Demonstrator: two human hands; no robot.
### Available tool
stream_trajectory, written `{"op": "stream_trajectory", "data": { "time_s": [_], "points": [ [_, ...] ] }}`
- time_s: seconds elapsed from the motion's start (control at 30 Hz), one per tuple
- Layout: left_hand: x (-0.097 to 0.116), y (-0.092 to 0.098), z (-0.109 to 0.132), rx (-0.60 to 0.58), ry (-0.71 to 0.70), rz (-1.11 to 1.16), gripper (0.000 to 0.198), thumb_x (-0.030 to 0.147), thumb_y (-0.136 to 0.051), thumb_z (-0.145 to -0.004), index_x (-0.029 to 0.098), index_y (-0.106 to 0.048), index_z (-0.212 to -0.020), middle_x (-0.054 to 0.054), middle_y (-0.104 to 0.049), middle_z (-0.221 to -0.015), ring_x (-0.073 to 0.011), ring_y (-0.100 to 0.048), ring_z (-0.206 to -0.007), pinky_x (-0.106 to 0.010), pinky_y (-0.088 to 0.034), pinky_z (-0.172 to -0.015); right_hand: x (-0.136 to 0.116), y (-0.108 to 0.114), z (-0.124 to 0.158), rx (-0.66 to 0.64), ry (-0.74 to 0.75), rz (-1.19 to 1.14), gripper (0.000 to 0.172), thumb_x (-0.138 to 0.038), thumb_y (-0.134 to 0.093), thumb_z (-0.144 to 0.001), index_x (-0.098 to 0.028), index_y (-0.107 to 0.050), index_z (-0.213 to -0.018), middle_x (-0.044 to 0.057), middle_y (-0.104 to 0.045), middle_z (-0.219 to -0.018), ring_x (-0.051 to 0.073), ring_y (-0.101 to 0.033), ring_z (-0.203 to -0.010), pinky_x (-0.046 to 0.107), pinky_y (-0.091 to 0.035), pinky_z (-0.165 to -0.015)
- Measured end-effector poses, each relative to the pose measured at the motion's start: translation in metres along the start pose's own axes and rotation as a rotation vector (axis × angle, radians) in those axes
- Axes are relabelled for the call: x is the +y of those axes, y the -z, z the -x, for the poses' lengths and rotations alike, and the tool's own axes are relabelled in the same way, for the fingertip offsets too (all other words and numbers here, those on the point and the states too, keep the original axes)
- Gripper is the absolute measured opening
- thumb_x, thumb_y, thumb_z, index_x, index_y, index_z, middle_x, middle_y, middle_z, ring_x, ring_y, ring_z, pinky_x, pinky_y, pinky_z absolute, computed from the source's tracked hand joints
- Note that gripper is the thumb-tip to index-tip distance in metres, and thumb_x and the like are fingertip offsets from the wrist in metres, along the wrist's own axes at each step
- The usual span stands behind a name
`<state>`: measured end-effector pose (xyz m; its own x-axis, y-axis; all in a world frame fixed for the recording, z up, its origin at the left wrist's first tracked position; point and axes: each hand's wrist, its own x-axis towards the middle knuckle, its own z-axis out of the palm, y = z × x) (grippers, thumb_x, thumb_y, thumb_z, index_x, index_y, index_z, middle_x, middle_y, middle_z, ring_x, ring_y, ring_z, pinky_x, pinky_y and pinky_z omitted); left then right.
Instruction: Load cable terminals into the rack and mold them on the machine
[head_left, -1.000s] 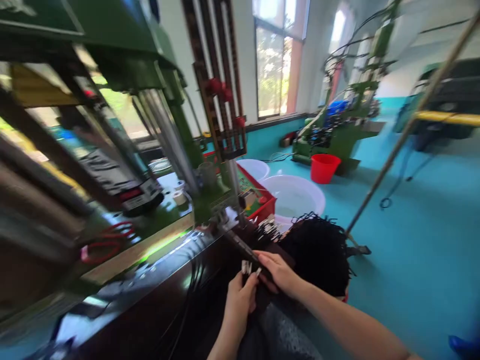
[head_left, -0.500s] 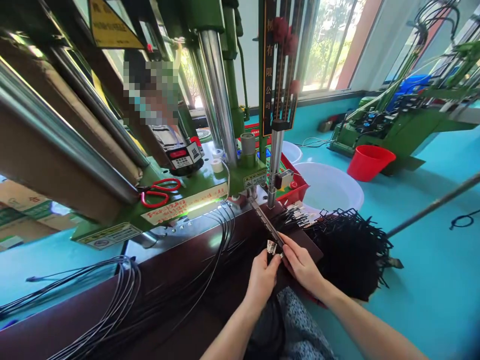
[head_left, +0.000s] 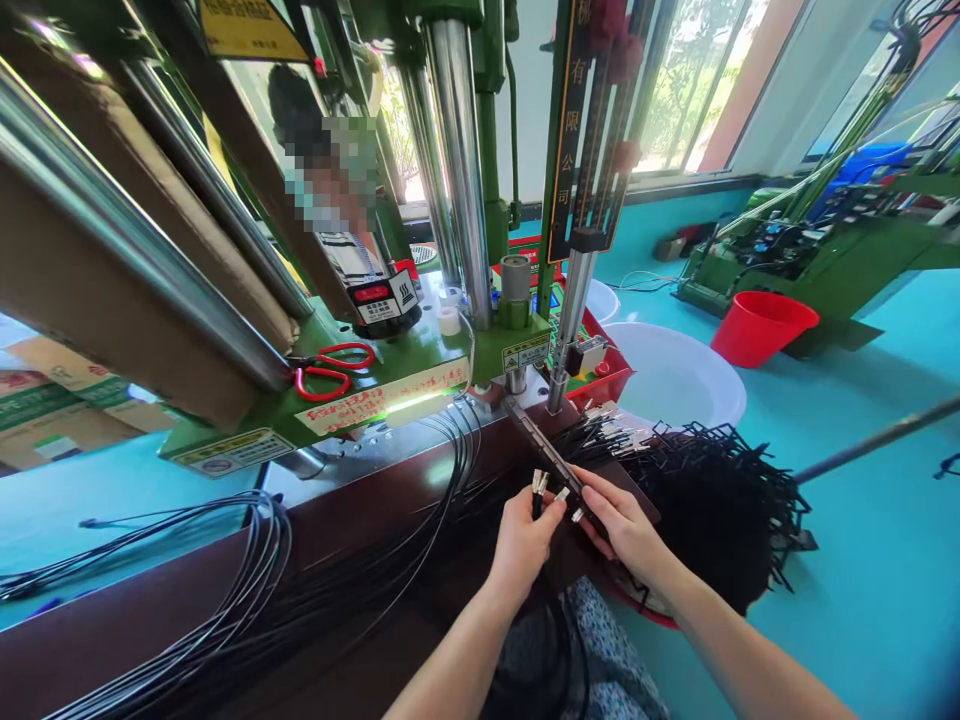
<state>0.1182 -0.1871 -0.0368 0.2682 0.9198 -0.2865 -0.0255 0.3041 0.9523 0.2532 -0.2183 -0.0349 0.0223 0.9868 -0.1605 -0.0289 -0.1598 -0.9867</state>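
Observation:
In the head view my left hand [head_left: 519, 545] is closed around several black cables with silvery metal connectors [head_left: 539, 482] poking up above the fingers. One more connector [head_left: 562, 494] shows by the thumb, close to a long dark metal bar [head_left: 546, 448]. My right hand [head_left: 624, 522] grips the near end of that bar, thumb on top and fingers below. Another silvery connector [head_left: 577, 516] sits just under the bar by the right fingers; which hand holds it I cannot tell. The bar's far end rests at the green press's base.
The green press [head_left: 420, 385] carries red-handled scissors [head_left: 330, 370]. Black cables [head_left: 262, 570] cross the brown table [head_left: 97, 640]. A large black cable bundle [head_left: 705, 510] lies to the right, before a white basin [head_left: 675, 375] and a red bucket [head_left: 761, 328]. Another person stands behind the press.
The view has shifted a little. Connectors at my left hand have spread apart, with one now separate by the thumb and another visible below the bar. My right hand still grips the bar.

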Motion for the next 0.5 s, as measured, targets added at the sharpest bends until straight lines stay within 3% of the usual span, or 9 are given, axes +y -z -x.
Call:
{"op": "stream_trajectory", "data": {
  "time_s": [0.17, 0.3, 0.4, 0.5],
  "points": [
    [0.0030, 0.0019, 0.0007, -0.062, 0.068, 0.016, 0.033, 0.045, -0.065, -0.061, 0.016, -0.050, -0.064, 0.010, -0.035, -0.039, -0.0035, -0.026, -0.032, -0.019, -0.018, -0.034, 0.0015, -0.0008, 0.0009, -0.005, 0.007, 0.082, 0.055, -0.043, -0.040, -0.086, -0.012, -0.039, -0.131, -0.006, -0.042, -0.050, 0.005, -0.031, -0.034, 0.017, -0.023, -0.030],
    [-0.0005, 0.0036, 0.0011, -0.054, 0.037, 0.022, 0.033, 0.045, -0.065, -0.063, 0.016, -0.049, -0.064, 0.010, -0.035, -0.039, -0.0032, -0.027, -0.031, -0.018, -0.021, -0.034, 0.0021, -0.0058, 0.0042, 0.004, 0.140, 0.244, 0.054, -0.043, -0.041, -0.086, -0.012, -0.042, -0.130, -0.004, -0.044, -0.051, 0.008, -0.039, -0.044, 0.018, -0.030, -0.037],
    [0.0007, 0.0055, 0.0013, -0.046, -0.017, 0.068, 0.035, 0.050, -0.056, -0.069, 0.016, -0.050, -0.069, 0.008, -0.039, -0.044, -0.0053, -0.033, -0.034, -0.019, -0.029, -0.034, 0.0017, -0.0057, 0.0052, -0.004, 0.076, 0.174, 0.053, -0.044, -0.042, -0.085, -0.012, -0.044, -0.128, -0.004, -0.044, -0.051, 0.007, -0.036, -0.042, 0.018, -0.027, -0.034],
    [0.0049, 0.0084, 0.0005, 0.045, -0.096, 0.150, 0.038, 0.053, -0.044, -0.077, 0.016, -0.050, -0.083, 0.007, -0.042, -0.048, -0.0072, -0.039, -0.038, -0.020, -0.034, -0.036, -0.0012, -0.0023, 0.0045, 0.027, -0.009, 0.022, 0.053, -0.044, -0.045, -0.084, -0.013, -0.044, -0.127, -0.006, -0.041, -0.050, 0.005, -0.031, -0.037, 0.016, -0.022, -0.031]
  ]
}}
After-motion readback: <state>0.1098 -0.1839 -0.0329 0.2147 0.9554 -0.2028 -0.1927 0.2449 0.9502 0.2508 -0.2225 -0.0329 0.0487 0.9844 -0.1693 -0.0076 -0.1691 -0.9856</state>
